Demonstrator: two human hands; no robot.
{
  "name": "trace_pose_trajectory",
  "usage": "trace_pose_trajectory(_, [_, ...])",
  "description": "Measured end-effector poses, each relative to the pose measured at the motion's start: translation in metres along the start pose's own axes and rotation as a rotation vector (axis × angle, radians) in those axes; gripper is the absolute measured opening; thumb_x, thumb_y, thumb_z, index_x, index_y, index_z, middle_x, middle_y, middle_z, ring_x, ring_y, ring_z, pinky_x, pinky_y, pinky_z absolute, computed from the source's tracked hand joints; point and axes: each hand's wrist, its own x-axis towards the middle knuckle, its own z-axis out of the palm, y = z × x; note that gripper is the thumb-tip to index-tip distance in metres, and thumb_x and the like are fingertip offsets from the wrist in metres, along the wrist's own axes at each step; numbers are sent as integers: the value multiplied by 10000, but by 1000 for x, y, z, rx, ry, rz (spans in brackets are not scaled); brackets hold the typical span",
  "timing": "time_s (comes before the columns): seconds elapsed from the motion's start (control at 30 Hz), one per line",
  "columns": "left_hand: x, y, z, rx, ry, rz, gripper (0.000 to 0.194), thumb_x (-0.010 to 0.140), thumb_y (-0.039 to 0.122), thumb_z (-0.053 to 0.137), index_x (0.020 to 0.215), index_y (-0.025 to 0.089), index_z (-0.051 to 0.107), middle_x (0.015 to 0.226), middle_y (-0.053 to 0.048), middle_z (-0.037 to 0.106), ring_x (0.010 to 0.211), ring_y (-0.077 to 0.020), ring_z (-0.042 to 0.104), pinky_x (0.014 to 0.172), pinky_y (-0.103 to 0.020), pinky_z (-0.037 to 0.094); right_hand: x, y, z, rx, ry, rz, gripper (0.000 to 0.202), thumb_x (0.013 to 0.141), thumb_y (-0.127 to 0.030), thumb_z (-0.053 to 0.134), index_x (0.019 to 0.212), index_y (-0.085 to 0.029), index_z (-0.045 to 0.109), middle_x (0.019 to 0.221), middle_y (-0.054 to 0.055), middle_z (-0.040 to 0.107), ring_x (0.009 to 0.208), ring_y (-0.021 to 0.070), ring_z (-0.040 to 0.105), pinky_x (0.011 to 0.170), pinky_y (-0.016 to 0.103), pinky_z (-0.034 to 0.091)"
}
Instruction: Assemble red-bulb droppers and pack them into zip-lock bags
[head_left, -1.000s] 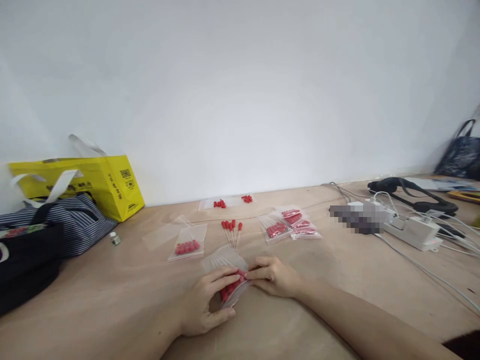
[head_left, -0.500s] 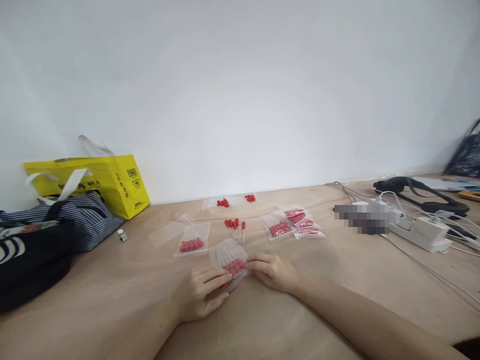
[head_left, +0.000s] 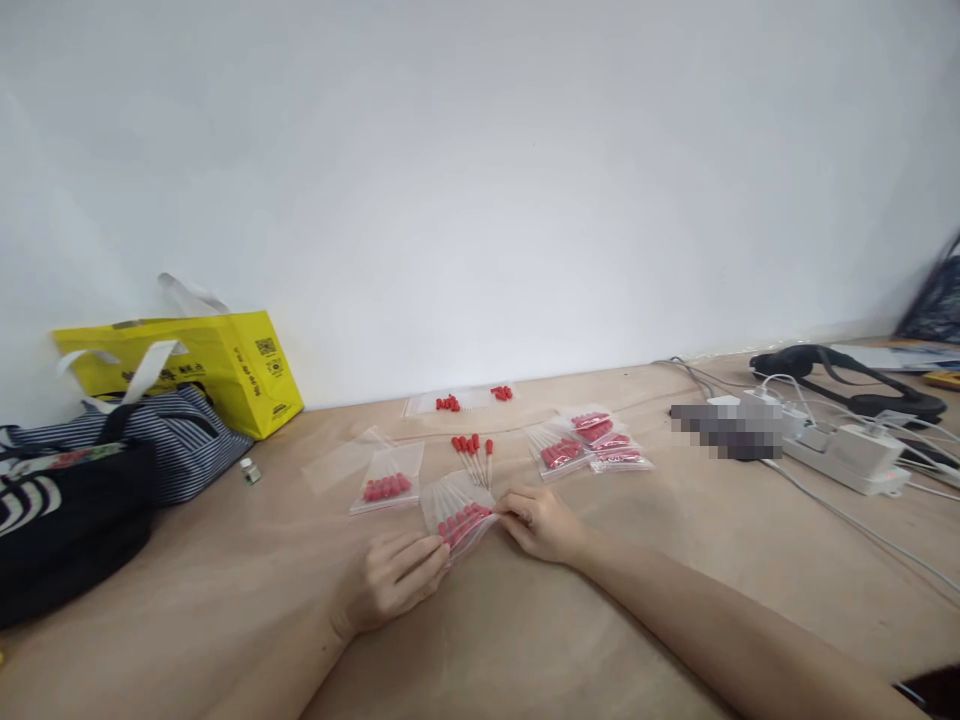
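A clear zip bag (head_left: 459,515) with several red-tipped droppers lies between my hands. My left hand (head_left: 396,580) pinches its lower left corner, and my right hand (head_left: 541,522) pinches its right edge. Just behind the bag, several loose droppers (head_left: 472,455) lie with their red bulbs pointing away. To the left rests another filled bag (head_left: 388,485), beside a flat transparent bag (head_left: 334,465). A group of filled bags (head_left: 592,445) overlaps to the right. Near the wall, small red bulbs (head_left: 448,403) and more red bulbs (head_left: 502,393) lie on clear plastic.
A yellow bag (head_left: 247,370), a striped bag (head_left: 187,440) and a black bag (head_left: 82,530) stand at the left, near a small bottle (head_left: 250,471). At the right are a power strip (head_left: 847,465), cables, a blurred dark object (head_left: 724,430) and a black headset (head_left: 847,380).
My left hand has moved slightly left and down to the bag's lower corner, its fingers closer together. The bag is spread wider, and its row of red bulbs shows more clearly.
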Motion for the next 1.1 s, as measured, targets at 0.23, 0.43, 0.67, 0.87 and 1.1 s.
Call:
trace_pose_trajectory(0.23, [-6,3,4,21,37,-38,182,843,59,421,914,106,582,776,-60,666,714,-149,623,636,-268,511,-1,1,-1,-152,24,-93,123,809,-126,400,819,-165,516,688,18,589,610,110,541,528,197,381])
trace_pose_trajectory(0.43, [-7,1,2,59,39,-70,221,838,36,391,939,118,570,711,-45,655,639,-133,605,631,-284,503,3,7,-5,-366,73,-427,218,813,-54,333,773,-143,528,609,23,553,530,109,445,596,248,376])
trace_pose_trajectory(0.67, [-7,3,1,39,41,-128,257,831,27,361,944,139,562,687,-31,639,601,-122,582,671,-281,500,6,3,-4,-384,125,-461,254,780,-36,322,663,-151,516,544,-15,481,493,94,356,656,273,353])
trace_pose_trajectory(0.87, [-4,4,0,17,50,-154,240,838,32,362,918,144,558,674,-25,627,599,-114,575,683,-272,493,11,-7,-9,-414,155,-459,180,818,-98,398,733,-147,549,606,-1,532,597,106,436,636,281,325])
trace_pose_trajectory(1.1, [3,3,-2,-64,30,-153,136,836,73,459,927,122,546,658,-23,610,568,-112,553,552,-237,477,10,-8,-5,-412,143,-476,251,822,-70,339,699,-150,543,586,3,523,557,101,412,649,279,340])
